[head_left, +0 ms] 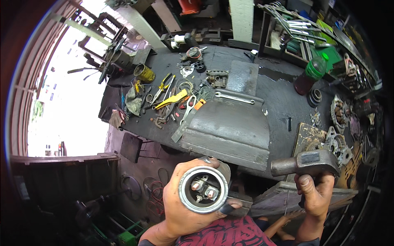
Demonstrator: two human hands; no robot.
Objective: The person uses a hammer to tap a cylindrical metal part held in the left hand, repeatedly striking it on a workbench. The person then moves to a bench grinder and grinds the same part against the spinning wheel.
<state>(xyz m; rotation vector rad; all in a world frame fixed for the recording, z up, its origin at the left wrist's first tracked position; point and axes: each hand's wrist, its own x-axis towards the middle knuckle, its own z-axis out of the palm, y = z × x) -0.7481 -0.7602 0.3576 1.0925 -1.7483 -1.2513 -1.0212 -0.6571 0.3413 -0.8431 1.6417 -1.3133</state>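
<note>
My left hand (176,205) grips an open-ended metal cylinder (203,172) at the lower middle, its silver rim facing up. Inside it show two copper-tipped terminals (197,185) and small fittings. A dark metal bar (242,203) sits just behind it, partly hidden by my fingers. My right hand (316,192) is closed round a hammer (312,162), raised to the right of the cylinder with the head sideways. A curved dark metal block (225,127) lies on the bench behind both hands, with an open-end wrench (234,96) on top.
The dark workbench (279,119) holds scattered pliers and tools (164,86), a yellow can (143,74), a green-topped bottle (312,71) and cast housings (336,147) at the right. Tool racks (303,30) stand behind. A bright opening (69,110) is at the left.
</note>
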